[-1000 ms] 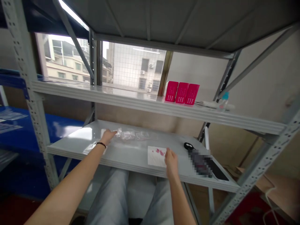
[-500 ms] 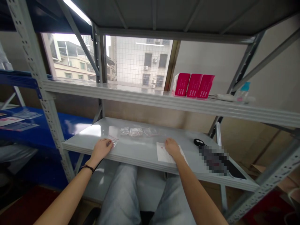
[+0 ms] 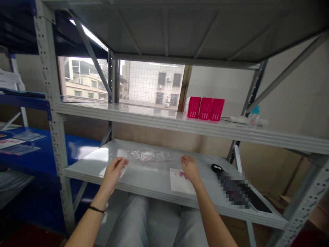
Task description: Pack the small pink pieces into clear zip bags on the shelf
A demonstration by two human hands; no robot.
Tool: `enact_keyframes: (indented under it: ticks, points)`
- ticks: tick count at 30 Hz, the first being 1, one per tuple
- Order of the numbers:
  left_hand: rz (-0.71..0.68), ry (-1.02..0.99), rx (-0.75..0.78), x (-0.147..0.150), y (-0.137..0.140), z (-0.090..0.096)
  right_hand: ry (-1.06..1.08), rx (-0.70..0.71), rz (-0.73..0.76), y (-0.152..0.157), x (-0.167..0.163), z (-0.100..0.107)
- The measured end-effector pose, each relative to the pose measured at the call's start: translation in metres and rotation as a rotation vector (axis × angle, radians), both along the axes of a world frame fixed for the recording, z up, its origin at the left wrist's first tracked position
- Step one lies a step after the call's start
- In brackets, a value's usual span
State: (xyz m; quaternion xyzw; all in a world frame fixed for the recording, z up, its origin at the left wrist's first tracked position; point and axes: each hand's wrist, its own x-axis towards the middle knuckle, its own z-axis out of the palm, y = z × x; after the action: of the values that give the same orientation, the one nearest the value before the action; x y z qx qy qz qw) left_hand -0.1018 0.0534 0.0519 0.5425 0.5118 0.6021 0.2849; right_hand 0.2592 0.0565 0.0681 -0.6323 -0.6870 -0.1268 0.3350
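Note:
My left hand (image 3: 114, 171) is raised a little over the left part of the grey shelf, its thumb and fingers drawn together. Any small thing between them is too blurred to name. Just below it lies a clear plastic bag (image 3: 123, 172). On the right, my right hand (image 3: 190, 168) hovers over the far edge of a white sheet (image 3: 178, 185) that bears small pink pieces (image 3: 182, 174). Its fingers are curled into a pinch, and what they hold, if anything, cannot be made out. Several clear plastic bags (image 3: 148, 156) lie in a row between the hands, farther back.
A black-handled item (image 3: 217, 168) and a blurred-out dark object (image 3: 233, 190) lie at the shelf's right. Pink boxes (image 3: 205, 109) and a blue-capped bottle (image 3: 254, 116) stand on the upper shelf (image 3: 144, 118). A perforated metal post (image 3: 52, 113) rises at the left.
Both hands have lifted from the shelf surface. The right has moved off the white sheet towards its far edge, uncovering pink pieces. The camera view has tilted upward.

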Motion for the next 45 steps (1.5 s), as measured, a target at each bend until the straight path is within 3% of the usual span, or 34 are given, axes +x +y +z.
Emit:
enact_keyframes:
  ticks: [2,3,5,7,12,15,18,24,28,30,33,38,41,45]
  points:
    - [-0.202,-0.234,0.018,0.033,-0.038,0.006,0.115,0.005,0.109,-0.037,-0.024,0.009]
    - [-0.303,-0.288,0.009,0.049,-0.058,0.007,0.305,-0.028,0.294,-0.059,-0.039,0.008]
    - [-0.478,-0.282,-0.034,0.077,-0.096,0.006,0.589,-0.156,0.566,-0.104,-0.067,-0.001]
    - [-0.557,-0.234,-0.072,0.096,-0.126,0.002,0.802,-0.219,0.642,-0.143,-0.090,-0.019]
    - [-0.558,-0.119,-0.090,0.109,-0.164,-0.019,1.209,-0.306,0.616,-0.201,-0.107,-0.058]
    - [-0.553,-0.058,-0.058,0.109,-0.178,-0.031,1.384,-0.367,0.667,-0.223,-0.104,-0.065]
    - [-0.447,-0.045,-0.023,0.111,-0.189,-0.042,1.531,-0.407,0.705,-0.238,-0.102,-0.063]
    - [-0.245,0.079,0.053,0.126,-0.205,-0.061,1.448,-0.386,0.638,-0.248,-0.103,-0.066]
    - [-0.106,0.098,0.118,0.130,-0.209,-0.064,1.331,-0.301,0.547,-0.241,-0.099,-0.076]
    - [-0.140,0.152,0.132,0.129,-0.208,-0.062,1.242,-0.275,0.494,-0.235,-0.095,-0.080]
    - [-0.325,0.163,0.086,0.131,-0.202,-0.063,1.135,-0.259,0.464,-0.224,-0.091,-0.085]
    - [-0.513,-0.100,-0.138,0.143,-0.184,-0.073,1.041,-0.246,0.499,-0.203,-0.091,-0.101]
    - [-0.531,-0.186,-0.213,0.146,-0.170,-0.079,0.950,-0.250,0.489,-0.189,-0.090,-0.110]
    - [-0.446,-0.120,-0.187,0.145,-0.149,-0.089,0.899,-0.275,0.519,-0.171,-0.088,-0.116]
